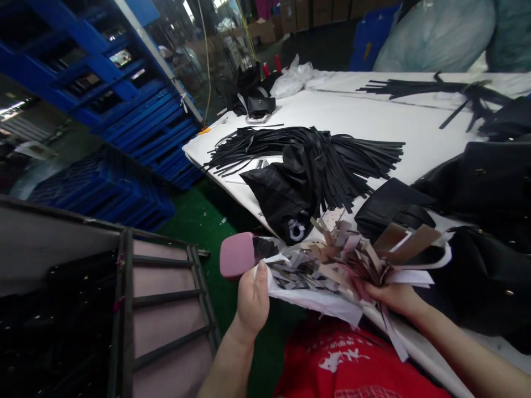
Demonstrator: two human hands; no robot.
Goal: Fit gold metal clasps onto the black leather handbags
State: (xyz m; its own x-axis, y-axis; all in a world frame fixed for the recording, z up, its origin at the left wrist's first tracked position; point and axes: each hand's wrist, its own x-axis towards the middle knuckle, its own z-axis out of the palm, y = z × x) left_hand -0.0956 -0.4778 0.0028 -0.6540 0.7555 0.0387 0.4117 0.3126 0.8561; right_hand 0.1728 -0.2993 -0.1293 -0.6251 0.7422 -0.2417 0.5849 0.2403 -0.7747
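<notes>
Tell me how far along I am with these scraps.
Partway, as it looks. Done: grey scraps lie in the white wrapping, its edge pinched by your left hand. In hand: your right hand grips a bunch of brown and pinkish strips beside them. Left: that bunch isn't set down. Black strips also lie on the table; whether they belong, I can't tell.

your right hand's [384,296] fingertips are hidden from you by the loose strips [352,254], and the pale plastic bundle [435,36] is cut off by the top edge.
</notes>
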